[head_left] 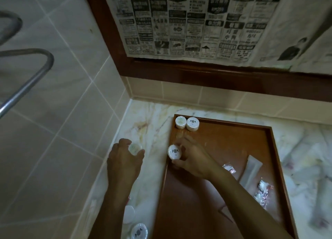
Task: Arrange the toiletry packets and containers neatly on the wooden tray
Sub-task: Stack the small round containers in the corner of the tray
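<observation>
I see the wooden tray [224, 193] lying on the marble tabletop [143, 120] in the corner below a mirror covered with newspaper [188, 21]. Two round white containers [186, 123] already stand side by side, touching, in the tray's far left corner, so I judge the row has been started and little more. My right hand [192, 159] holds a third round container [174, 152] over the tray's left edge, fingers [190, 140] and thumb curled round it, its printed lid tipped toward me; it looks bound for a spot near the first two, though it is blurred and I cannot tell whether it touches the tray. My left hand [124, 159] is out on the tabletop, left of the tray, its fingers pinching a fourth round container [135, 148] that has not come onto the tray yet. At the near left, on the tabletop, lie at least two more round containers [138, 231], partly hidden behind my left forearm. On the tray's right side a long pale packet [250, 170] lies slanted, with a small crinkly packet [229, 169] just to its left and another crinkly packet [262, 193] nearer me, all loose and unaligned. By my reckoning most of the work is left: the held containers, the stragglers on the tabletop, and straightening the packets.
</observation>
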